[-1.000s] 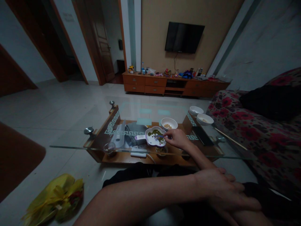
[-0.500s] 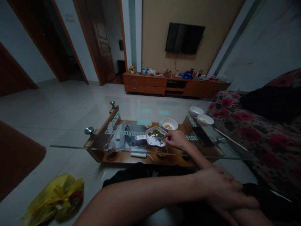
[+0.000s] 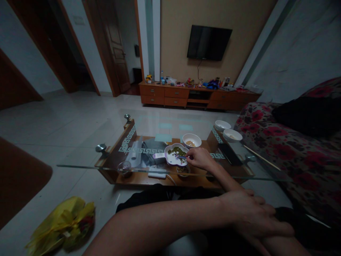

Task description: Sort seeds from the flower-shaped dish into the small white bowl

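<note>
My right hand (image 3: 201, 158) is closed in a pinch on thin bluish tweezers (image 3: 182, 156). Their tips are over a white flower-shaped dish (image 3: 170, 160) with a purple rim, on the glass table. Small green beans (image 3: 176, 152) lie heaped toward the far side of this dish, with a few scattered darker pieces near the tips. Just behind it is a white bowl (image 3: 195, 138) with pale beans or kernels at its bottom. My left hand (image 3: 257, 217) is wrapped round my right forearm near the body.
Two white bowls, a far one (image 3: 222, 125) and a nearer one (image 3: 232, 136), stand at the table's right. Chopsticks (image 3: 261, 157) and a black flat object (image 3: 229, 154) lie nearby. A bowl (image 3: 183, 171) shows beneath the glass. A yellow bag (image 3: 62, 224) sits on the floor.
</note>
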A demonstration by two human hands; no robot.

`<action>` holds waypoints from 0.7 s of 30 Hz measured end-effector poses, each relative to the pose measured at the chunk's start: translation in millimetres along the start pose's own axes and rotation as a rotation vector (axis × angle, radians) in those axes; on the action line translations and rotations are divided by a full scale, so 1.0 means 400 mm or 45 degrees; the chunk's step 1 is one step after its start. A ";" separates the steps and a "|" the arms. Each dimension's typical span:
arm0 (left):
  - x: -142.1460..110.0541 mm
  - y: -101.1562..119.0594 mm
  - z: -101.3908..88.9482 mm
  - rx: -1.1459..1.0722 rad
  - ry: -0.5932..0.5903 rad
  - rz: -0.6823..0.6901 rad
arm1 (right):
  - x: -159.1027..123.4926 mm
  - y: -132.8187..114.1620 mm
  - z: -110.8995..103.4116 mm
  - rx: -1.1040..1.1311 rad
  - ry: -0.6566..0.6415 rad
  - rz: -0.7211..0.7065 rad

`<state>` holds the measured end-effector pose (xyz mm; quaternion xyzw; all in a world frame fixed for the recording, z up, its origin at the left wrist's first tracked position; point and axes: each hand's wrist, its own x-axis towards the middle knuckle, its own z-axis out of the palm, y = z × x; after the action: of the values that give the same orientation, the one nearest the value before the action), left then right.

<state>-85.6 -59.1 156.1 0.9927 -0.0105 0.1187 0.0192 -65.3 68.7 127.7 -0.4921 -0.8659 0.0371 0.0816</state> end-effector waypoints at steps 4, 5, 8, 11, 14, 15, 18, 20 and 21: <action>0.000 0.004 -0.012 0.009 -0.050 0.015 | 0.002 0.013 -0.013 0.040 0.110 0.004; 0.000 0.005 -0.013 0.025 -0.043 0.026 | 0.001 0.018 -0.018 0.061 0.161 0.015; 0.002 0.008 -0.008 0.053 -0.030 0.050 | -0.001 0.027 -0.025 0.111 0.244 0.036; 0.005 0.009 0.000 0.060 -0.019 0.050 | -0.005 0.028 -0.019 0.088 0.129 0.025; 0.006 0.008 -0.001 0.070 -0.016 0.043 | -0.006 0.025 -0.010 0.039 0.012 0.006; 0.006 0.008 -0.004 0.065 -0.023 0.044 | -0.006 0.023 -0.008 0.029 -0.003 0.004; 0.001 0.009 -0.017 0.049 -0.038 0.045 | -0.004 0.020 -0.010 -0.004 -0.015 -0.005; -0.002 0.011 -0.025 0.054 -0.023 0.029 | -0.004 0.019 -0.013 -0.026 -0.017 -0.018; -0.004 0.011 -0.027 0.058 -0.015 0.020 | -0.004 0.019 -0.013 -0.034 -0.018 -0.024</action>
<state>-89.7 -63.2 166.5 0.9934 -0.0158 0.1131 -0.0045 -57.0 71.0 131.7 -0.4848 -0.8714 0.0281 0.0693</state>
